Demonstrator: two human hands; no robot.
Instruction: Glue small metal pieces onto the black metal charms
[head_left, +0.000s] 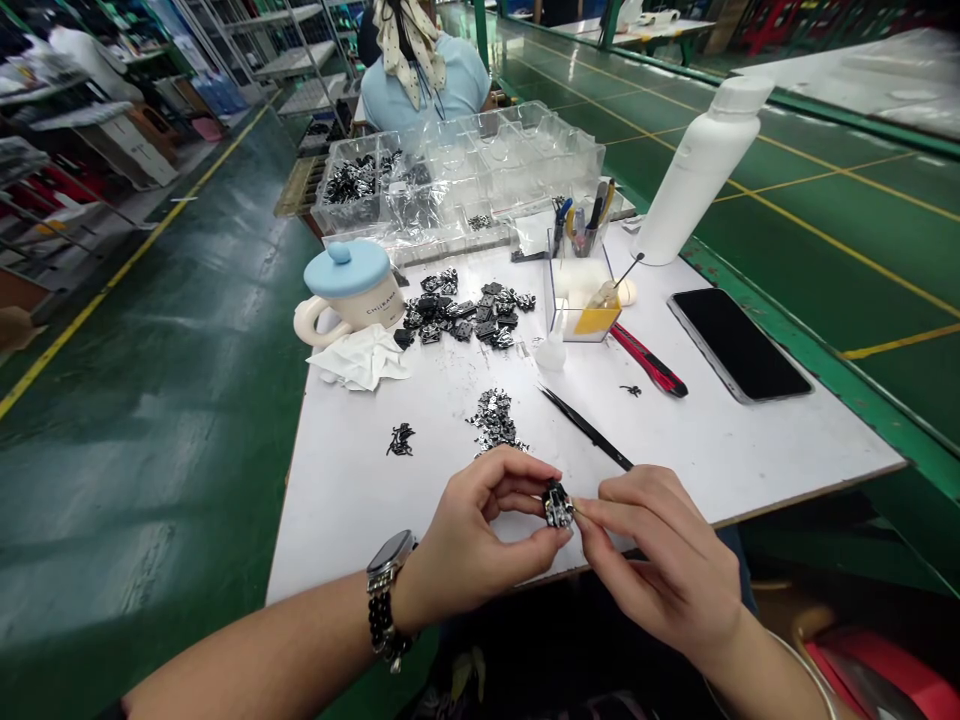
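Work in hand: fine handling of a small black metal part, held over the near edge of the white table. Its exact type is too small to tell.

Left hand: thumb and index closed on the part, other fingers curled, wrist raised, forearm coming in from the lower left. Wristwatch and beaded bracelet on that wrist.

Right hand: thumb and index pinched in at the part's right side, forearm from the lower right. Can't tell if they grip the part itself or something thin against it.

Around the held part:
- Just above: black-handled tweezers, lying on the table, untouched.
- Up and left: loose pile of similar parts.
- Further left: small cluster.
- Further up: larger pile, with a blue-lidded mug and crumpled tissue to its left.
- Beyond that: clear compartment box, some parts inside.
- Up and right: clear acrylic holder, red utility knife, phone, white bottle.

Past the box: person in a blue shirt, back turned.
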